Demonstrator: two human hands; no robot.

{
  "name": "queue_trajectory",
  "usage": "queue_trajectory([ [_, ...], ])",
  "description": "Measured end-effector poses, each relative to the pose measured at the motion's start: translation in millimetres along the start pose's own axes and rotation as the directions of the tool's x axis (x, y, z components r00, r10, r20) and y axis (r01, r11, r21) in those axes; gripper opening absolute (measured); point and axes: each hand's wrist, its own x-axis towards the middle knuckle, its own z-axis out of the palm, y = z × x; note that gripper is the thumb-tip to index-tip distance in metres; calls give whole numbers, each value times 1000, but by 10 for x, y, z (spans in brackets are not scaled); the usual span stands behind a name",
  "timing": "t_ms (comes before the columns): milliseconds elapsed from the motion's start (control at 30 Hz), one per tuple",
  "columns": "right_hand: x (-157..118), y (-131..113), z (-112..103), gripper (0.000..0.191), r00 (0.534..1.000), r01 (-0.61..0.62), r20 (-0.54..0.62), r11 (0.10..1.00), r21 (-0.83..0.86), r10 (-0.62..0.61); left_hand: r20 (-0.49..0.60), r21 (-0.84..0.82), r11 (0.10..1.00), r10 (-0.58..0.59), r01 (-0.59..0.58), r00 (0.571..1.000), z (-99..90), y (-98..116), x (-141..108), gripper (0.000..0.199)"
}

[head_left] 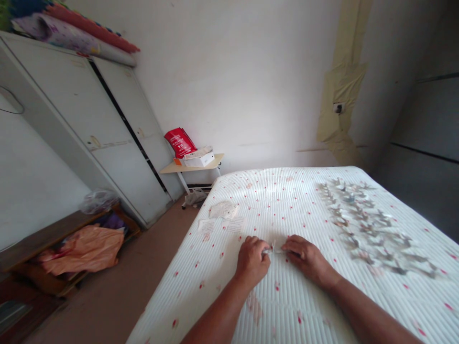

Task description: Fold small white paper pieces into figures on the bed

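My left hand and my right hand face each other low over the bed. Between them is a small folded paper crane, pale, with a thin point sticking up in the middle. Each hand pinches one side of it, and the fingers cover part of it. Beyond my left hand lie printed paper squares and a loose pile of printed paper scraps. Off to the right, several finished paper cranes stand in rows on the quilted bed cover.
At the bed's far left corner, a small table bears a red bag and a white box. A grey wardrobe stands on the left, near a low wooden bench with an orange plastic bag.
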Motion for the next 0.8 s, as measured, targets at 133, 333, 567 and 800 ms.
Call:
queue_trajectory([
  [133, -6, -17, -6, 22, 999, -2, 35, 1000, 4, 2, -11, -15, 1000, 10, -10, 1000, -2, 7, -8, 22],
  [333, 4, -61, -22, 19, 999, -11, 37, 999, -32, 12, -14, -51, 998, 32, -33, 999, -24, 7, -22, 22],
  [567, 12, -48, 7, 19, 999, 17, 29, 995, -99, -14, -25, -42, 998, 49, -50, 998, -13, -14, -46, 28],
  [800, 39, -86, 22, 18, 999, 48, 34, 980, -194, -42, -25, -41, 997, 63, -64, 998, 7, -15, -44, 28],
])
